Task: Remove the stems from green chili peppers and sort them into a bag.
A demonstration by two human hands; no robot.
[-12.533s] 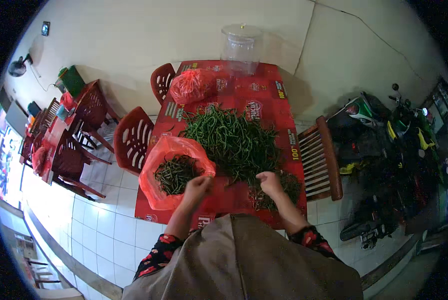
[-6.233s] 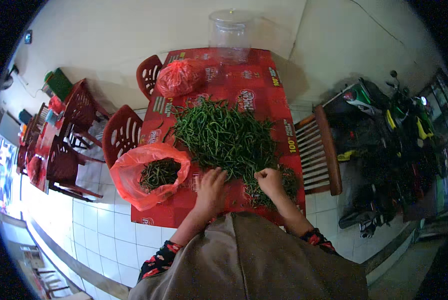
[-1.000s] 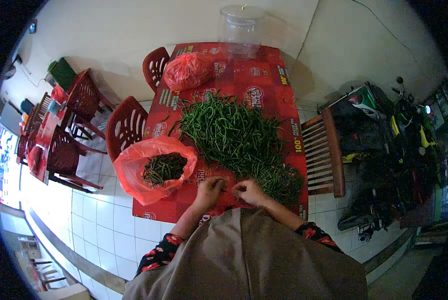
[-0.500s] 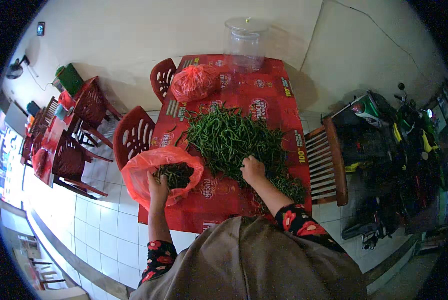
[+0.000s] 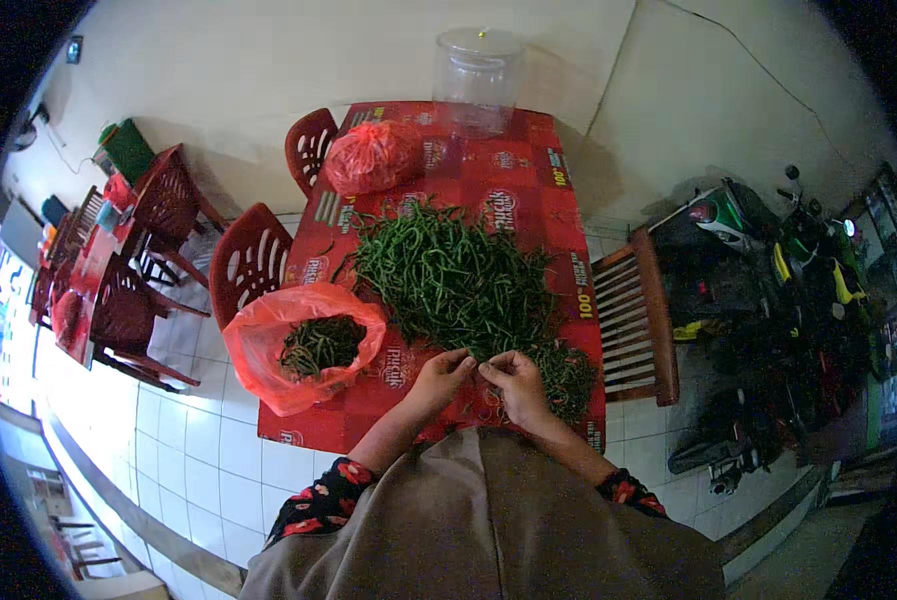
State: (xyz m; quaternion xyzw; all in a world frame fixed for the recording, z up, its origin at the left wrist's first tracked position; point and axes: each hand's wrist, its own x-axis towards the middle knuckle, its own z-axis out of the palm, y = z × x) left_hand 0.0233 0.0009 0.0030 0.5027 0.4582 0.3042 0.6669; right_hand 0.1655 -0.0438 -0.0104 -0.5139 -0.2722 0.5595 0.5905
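Note:
A large heap of long, thin green chilies [image 5: 448, 270] spreads over the table in front of me. My left hand [image 5: 444, 380] and my right hand [image 5: 516, 384] meet at the heap's near edge, fingertips pinched almost together on a green chili that barely shows between them. Left of my hands stands an open red plastic bag [image 5: 253, 345], its rim folded wide, with darker chilies [image 5: 320, 346] inside. By my right hand lies a smaller heap of finer, duller green bits [image 5: 568, 382], perhaps stems.
A tied, full red plastic bag [image 5: 373, 158] and a clear lidded jar [image 5: 476, 85] stand at the far end of the red-covered table [image 5: 558, 235]. Red chairs [image 5: 248, 255] flank its left side, a wooden slatted chair [image 5: 633, 320] its right. Motorbikes [image 5: 768, 260] are parked further right.
My left hand has come out of the open bag and moved right, to the heap's near edge. My right hand has drawn back toward me, and both now meet.

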